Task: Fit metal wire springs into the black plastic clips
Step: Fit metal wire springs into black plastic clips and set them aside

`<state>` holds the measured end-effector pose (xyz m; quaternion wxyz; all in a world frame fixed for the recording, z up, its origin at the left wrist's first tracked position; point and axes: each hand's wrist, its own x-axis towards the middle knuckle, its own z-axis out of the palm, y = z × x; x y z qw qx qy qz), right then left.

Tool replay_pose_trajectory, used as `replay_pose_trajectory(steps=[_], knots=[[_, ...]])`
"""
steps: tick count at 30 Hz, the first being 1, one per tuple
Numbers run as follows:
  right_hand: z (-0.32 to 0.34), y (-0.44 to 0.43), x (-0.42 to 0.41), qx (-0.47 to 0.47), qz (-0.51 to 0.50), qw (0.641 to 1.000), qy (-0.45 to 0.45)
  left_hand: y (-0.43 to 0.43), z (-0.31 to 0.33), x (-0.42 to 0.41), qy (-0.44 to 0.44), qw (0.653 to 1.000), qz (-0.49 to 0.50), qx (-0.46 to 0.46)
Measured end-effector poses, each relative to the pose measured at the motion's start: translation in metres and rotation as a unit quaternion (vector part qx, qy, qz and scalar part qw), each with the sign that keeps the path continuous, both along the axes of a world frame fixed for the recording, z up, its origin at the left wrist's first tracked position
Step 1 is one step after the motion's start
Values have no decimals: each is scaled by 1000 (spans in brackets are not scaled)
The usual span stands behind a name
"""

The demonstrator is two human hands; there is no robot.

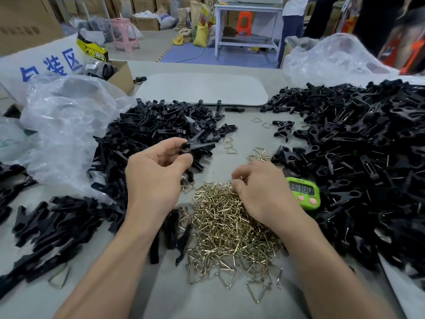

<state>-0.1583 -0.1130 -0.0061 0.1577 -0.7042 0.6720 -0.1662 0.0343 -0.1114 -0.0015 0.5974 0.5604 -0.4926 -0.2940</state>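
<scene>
Left hand [156, 173] pinches clip [202, 146], long axis rightward, right hand [259, 192] among springs [220, 229], grip unclear

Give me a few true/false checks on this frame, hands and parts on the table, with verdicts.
1. The left hand holds a black clip. True.
2. The right hand holds a clip too. False: it is at the spring pile, fingers curled down among the springs.
3. The green timer lies left of the left hand. False: it lies just right of the right hand.
4. Clips are heaped on both sides of the springs, a left clip pile and a right clip pile. True.
</scene>
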Motion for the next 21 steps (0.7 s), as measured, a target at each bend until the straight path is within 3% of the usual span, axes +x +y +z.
replay_pose_trajectory(steps=[2, 9, 14, 21], knots=[[2, -1, 3, -2, -6, 1000, -8, 0, -1, 0, -6, 1000, -9, -1], [4, -2, -8, -26, -67, 983, -172, 0, -3, 0, -20, 1000, -23, -4], [1, -7, -8, -72, -17, 993, 96, 1, -4, -3, -34, 999, -33, -1], [2, -8, -7, -68, -37, 990, 119, 5, -3, -5, -55, 997, -49, 4]])
